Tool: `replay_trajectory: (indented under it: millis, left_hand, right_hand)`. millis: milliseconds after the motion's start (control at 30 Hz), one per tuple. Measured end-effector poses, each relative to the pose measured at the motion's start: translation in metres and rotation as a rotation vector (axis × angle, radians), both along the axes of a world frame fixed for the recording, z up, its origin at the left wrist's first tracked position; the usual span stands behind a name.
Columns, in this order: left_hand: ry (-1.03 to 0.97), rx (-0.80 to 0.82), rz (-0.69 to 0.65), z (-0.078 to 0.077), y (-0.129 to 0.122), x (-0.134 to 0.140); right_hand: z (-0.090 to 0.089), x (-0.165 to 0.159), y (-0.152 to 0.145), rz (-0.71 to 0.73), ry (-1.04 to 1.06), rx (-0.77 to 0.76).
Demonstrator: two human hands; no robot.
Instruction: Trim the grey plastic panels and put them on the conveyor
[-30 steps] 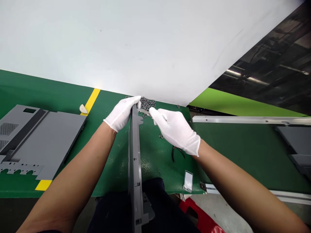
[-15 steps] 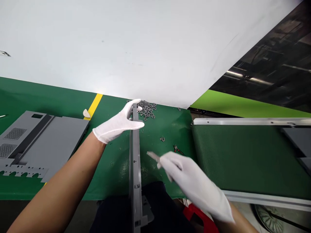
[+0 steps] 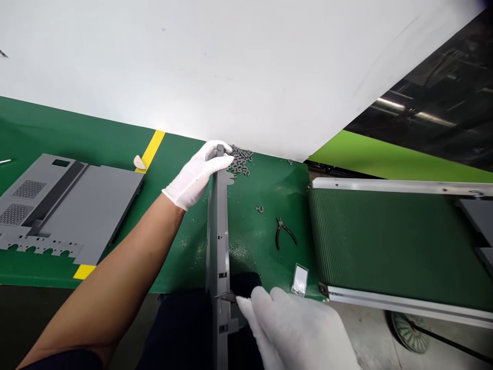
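Note:
A long grey plastic panel (image 3: 222,221) stands on its edge in front of me, with slots and small holes along the narrow side. My gloved left hand (image 3: 200,172) is closed around its far end, fingers and thumb on either side. In my gloved right hand (image 3: 296,329) is a knife (image 3: 228,297) with a thin pointed blade. The blade lies across the panel's near part, between two slots; whether it touches the surface I cannot tell. The knife's handle is hidden inside the glove.
A pile of small grey U-shaped pieces (image 3: 241,160) lies beyond the panel. Cutting pliers (image 3: 285,232) and a small clear packet (image 3: 300,280) rest to the right, before a green conveyor belt (image 3: 377,241). Another grey panel (image 3: 108,200) lies at left, near a whitish lump (image 3: 139,162).
My right hand has brought the knife down and nearer to me, onto the panel's near part. My left hand's fingers have closed around the far end. The view has shifted slightly.

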State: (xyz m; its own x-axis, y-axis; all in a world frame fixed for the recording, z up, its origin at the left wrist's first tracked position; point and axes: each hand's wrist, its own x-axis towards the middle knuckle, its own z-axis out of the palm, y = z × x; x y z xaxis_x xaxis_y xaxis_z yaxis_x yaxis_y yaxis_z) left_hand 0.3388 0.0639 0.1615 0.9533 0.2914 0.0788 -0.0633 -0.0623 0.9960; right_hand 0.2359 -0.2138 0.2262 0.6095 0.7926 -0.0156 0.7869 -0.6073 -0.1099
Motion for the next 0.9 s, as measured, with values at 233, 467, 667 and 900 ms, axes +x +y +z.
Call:
replay_trajectory:
  millis: [233, 467, 667, 900]
  left_hand:
    - [-0.019, -0.021, -0.008, -0.0013, 0.0025, -0.0043]
    - [-0.016, -0.031, -0.012, -0.0004, 0.004, -0.0065]
    - [-0.028, -0.04, -0.002, -0.0024, 0.0034, -0.0052]
    - [-0.019, -0.019, -0.014, -0.0016, 0.0047, -0.0049]
  right_hand:
    - [0.0033, -0.003, 0.0025, 0.076, -0.148, -0.088]
    - [0.0047, -0.0054, 0.0048, 0.154, -0.244, -0.157]
    - [-0.0004, -0.0048, 0.0017, 0.183, -0.199, -0.181]
    - [0.0059, -0.0071, 0.0005, 0.114, -0.081, -0.171]
